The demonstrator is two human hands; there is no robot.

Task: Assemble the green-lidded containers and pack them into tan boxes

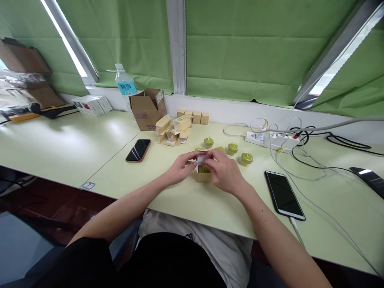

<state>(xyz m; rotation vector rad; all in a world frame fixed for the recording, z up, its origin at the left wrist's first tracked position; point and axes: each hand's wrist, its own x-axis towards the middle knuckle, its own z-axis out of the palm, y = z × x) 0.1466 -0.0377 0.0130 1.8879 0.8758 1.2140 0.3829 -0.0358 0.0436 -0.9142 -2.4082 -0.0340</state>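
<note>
Between my two hands stands a small cardboard box (203, 177) with its top flaps up, and a green-lidded item (204, 169) shows inside it. My left hand (182, 167) has its fingers closed on the box's left flap. On the opposite side my right hand (223, 170) pinches the flaps near the top, its fingertips partly hidden. Just beyond the hands are several small clear jars with green lids, among them one jar (209, 142) at the back, another jar (233, 149) and the rightmost jar (246, 159). My fingers partly cover others.
Flattened and open small boxes (174, 130) lie in a pile beside a brown carton (148, 110). Closed small boxes (197, 117) line the wall. One phone (138, 151) lies left, another phone (284, 195) right, with a cable. A power strip (272, 140) trails several cords. A water bottle (125, 85) stands behind.
</note>
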